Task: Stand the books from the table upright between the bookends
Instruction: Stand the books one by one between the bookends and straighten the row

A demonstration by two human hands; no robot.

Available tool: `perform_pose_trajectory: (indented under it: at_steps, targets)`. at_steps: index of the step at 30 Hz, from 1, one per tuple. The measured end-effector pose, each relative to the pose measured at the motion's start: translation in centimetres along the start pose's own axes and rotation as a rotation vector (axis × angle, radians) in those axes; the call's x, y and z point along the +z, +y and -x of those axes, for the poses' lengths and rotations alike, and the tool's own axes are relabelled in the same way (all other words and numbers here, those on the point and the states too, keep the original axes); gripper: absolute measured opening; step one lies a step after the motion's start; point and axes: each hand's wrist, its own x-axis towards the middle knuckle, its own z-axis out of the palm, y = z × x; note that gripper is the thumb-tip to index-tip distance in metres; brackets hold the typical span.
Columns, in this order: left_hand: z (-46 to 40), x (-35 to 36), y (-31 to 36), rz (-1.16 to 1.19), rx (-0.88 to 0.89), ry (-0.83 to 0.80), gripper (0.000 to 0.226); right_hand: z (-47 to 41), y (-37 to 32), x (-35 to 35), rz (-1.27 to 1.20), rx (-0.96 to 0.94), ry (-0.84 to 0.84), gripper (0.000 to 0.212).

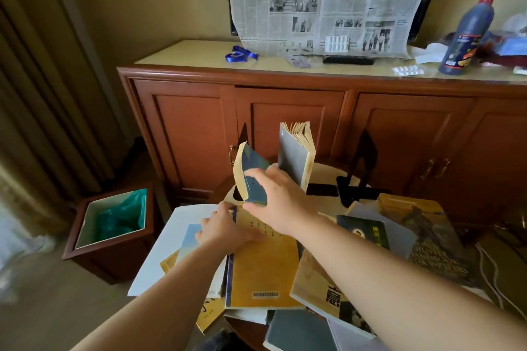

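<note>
Nearest of all, both forearms reach in from the bottom edge over a heap of books that hides almost the whole tabletop (325, 172); only a pale strip shows at the far side. At the left, a wooden bin (112, 232) with a green liner stands on the floor. The left hand (225, 229) lies with its fingers spread flat on a yellow book (265, 268) on top of the heap, whose cover shows a barcode and small characters too blurred to read. Just right of it and higher, the right hand (278, 194) grasps a blue book (251, 177), tilted, near the left bookend (242, 137), which the book mostly covers. A grey book (296, 155) already stands upright just right of the blue one, pages fanned at the top. Further right is the right bookend (363, 164), black, well apart from the grey book. On the heap's right side a brown book (427, 239) carries large lettering too smeared to be sure of. Behind, on the cabinet (285, 111), a dark bottle (464, 34) bears a label too small to read.
</note>
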Motion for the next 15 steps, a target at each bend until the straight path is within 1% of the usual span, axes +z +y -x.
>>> perform_pose_trajectory:
  at_steps: [3, 7, 9, 11, 13, 15]
  targets:
    - [-0.1, 0.1, -0.3, 0.106, 0.004, -0.001, 0.094, -2.0, -0.7, 0.8, 0.048, -0.082, -0.046, 0.059]
    - [-0.3, -0.5, -0.7, 0.302, 0.035, -0.071, 0.085, -3.2, 0.0, 1.2, 0.048, -0.052, -0.039, 0.047]
    - [-0.1, -0.8, -1.0, 0.369, 0.045, -0.107, 0.085, -3.2, 0.5, 1.1, 0.022, -0.02, -0.054, 0.05]
    - [0.1, -0.9, -1.1, 0.384, 0.059, -0.108, 0.084, -3.1, 0.4, 1.1, 0.044, -0.028, -0.089, 0.057]
    - [0.4, -1.0, -1.0, 0.375, 0.065, -0.095, 0.08, -3.0, 0.1, 1.4, 0.118, -0.052, -0.14, 0.062]
    - [0.8, -1.2, -0.7, 0.36, 0.084, -0.085, 0.069, -3.1, 0.0, 1.5, 0.161, -0.054, -0.149, 0.057]
